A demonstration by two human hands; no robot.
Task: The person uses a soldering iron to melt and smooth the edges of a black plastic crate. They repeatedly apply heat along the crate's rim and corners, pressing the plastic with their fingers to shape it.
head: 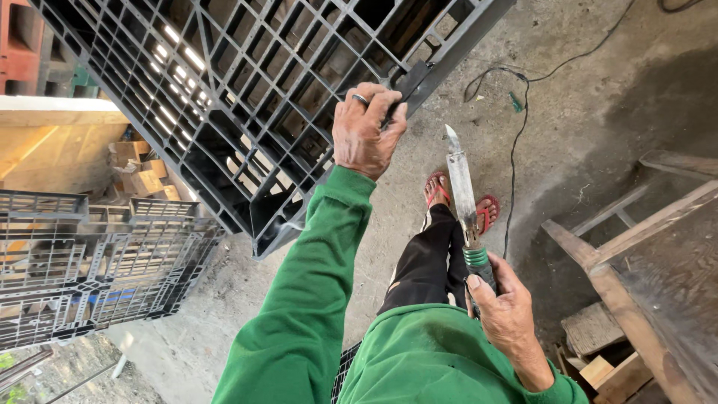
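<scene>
The left hand [366,131] is gripping the tilted black plastic grid pallet [247,97] by its edge while the right hand [502,310] is clasping a flat-bladed metal tool [464,198], its blade apart from the pallet, so no work on it looks begun.

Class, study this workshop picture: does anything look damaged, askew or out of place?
Yes. The black pallet is tipped up on edge, steadied by the left hand, not lying flat. The right hand holds a blade tool upright.

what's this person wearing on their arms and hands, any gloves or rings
Both arms are covered by long, bright green sleeves of a loose, sweatshirt-like top, ending in ribbed cuffs at the wrists. The hands are bare, with no gloves. The left hand wears a plain dark ring on one finger. The right hand shows no ring or watch from this view.
</scene>
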